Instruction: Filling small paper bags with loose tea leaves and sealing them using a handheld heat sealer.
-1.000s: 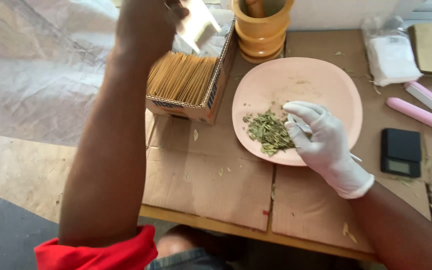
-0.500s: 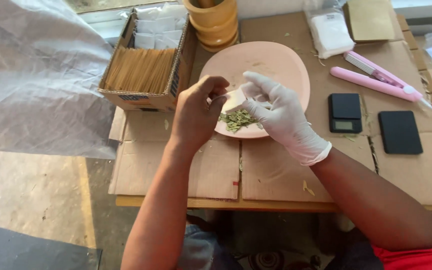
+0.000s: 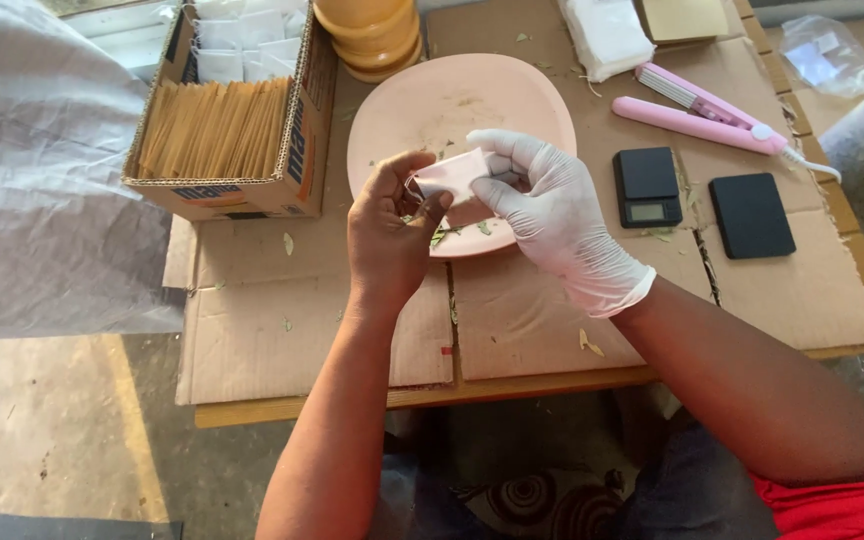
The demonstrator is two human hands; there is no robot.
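Two hands are meeting over the pink plate (image 3: 422, 100): we are pinching a small pale sachet (image 3: 449, 176) between our bare left hand (image 3: 389, 228) and white-gloved right hand (image 3: 552, 215). At upper left, a corrugated cardboard box (image 3: 297, 140) is holding tan paper packets (image 3: 217, 128).

Cardboard box (image 3: 292, 150) of tan sachets, two black scales (image 3: 646, 186), pink sealer (image 3: 704, 112), yellow pot (image 3: 372, 35).

Box (image 3: 227, 130) left of plate (image 3: 452, 105), scale (image 3: 646, 186) to its right
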